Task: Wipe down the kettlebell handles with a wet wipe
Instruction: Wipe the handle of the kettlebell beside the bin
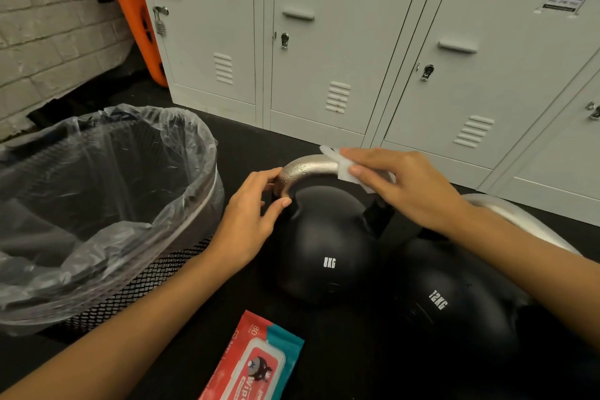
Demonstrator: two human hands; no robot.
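A: Where's the wipe?
B: The right hand [402, 185] pinches the wet wipe [342, 169] onto the 8KG kettlebell [328, 247] handle [308, 167]; the left hand [253, 217] curls round the handle's left end.
A: Surroundings?
B: Black floor [259, 146], grey lockers [341, 42] far, lined bin [97, 204] left, probably a 12KG kettlebell [448, 308] right, wipes pack [256, 364] near.
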